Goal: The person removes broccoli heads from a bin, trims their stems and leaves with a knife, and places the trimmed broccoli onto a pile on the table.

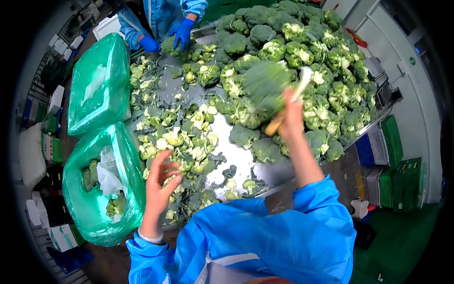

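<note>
My right hand (292,116) is closed around what looks like a knife with a tan handle (274,125). A pale narrow piece (302,83) sticks out past the fingers; blur hides whether it is the blade or a stalk. Against the same hand is a motion-blurred broccoli head (266,86), above the edge of the pile. I cannot tell how firmly the fingers hold it. Over the trimmings at the near left, my left hand (162,183) has its fingers apart and nothing in it. Cut broccoli stalks and leaves (191,142) lie on the metal table (224,137) nearby.
A large broccoli pile (326,71) covers the table's right side. Two green-bag-lined crates stand at the left: one nearer (75,189), holding some broccoli, and one farther (78,94). Across the table, a co-worker's blue-gloved hand (182,33) is at a broccoli head. Stacked crates (406,184) stand at right.
</note>
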Demonstrator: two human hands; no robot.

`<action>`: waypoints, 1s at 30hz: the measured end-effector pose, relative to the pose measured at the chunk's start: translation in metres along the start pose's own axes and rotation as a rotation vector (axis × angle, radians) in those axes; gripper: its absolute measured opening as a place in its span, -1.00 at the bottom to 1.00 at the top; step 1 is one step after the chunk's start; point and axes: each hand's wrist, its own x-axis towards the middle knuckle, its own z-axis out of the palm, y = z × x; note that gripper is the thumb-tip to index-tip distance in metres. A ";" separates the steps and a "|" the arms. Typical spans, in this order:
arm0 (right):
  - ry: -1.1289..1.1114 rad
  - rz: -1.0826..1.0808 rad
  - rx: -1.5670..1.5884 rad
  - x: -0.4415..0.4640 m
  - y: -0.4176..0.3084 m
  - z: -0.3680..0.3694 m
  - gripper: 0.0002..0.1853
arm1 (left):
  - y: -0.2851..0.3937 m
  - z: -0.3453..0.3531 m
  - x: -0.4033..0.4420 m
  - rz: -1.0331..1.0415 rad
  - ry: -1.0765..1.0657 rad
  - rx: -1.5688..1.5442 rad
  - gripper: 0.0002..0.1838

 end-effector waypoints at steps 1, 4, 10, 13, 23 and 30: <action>0.066 -0.164 -0.025 0.025 -0.027 -0.005 -0.53 | 0.002 -0.001 -0.003 -0.059 0.048 -0.034 -0.47; 0.187 -0.467 0.144 0.142 -0.078 -0.051 -0.58 | -0.017 -0.015 -0.015 -0.116 0.131 -0.082 -0.53; 0.029 -0.374 -0.108 0.357 -0.144 -0.143 -0.56 | -0.031 -0.053 -0.039 -0.182 0.223 -0.010 -0.60; -0.167 -0.496 -0.178 0.208 -0.113 -0.034 -0.60 | -0.027 -0.095 -0.053 -0.097 0.428 -0.056 -0.59; -0.633 0.007 -0.664 -0.053 0.106 0.002 -0.81 | -0.168 -0.376 -0.111 -0.382 0.802 1.158 -0.53; -0.698 0.150 -0.678 -0.149 0.133 0.056 -0.88 | -0.261 -0.448 -0.041 -0.336 0.490 1.382 -0.02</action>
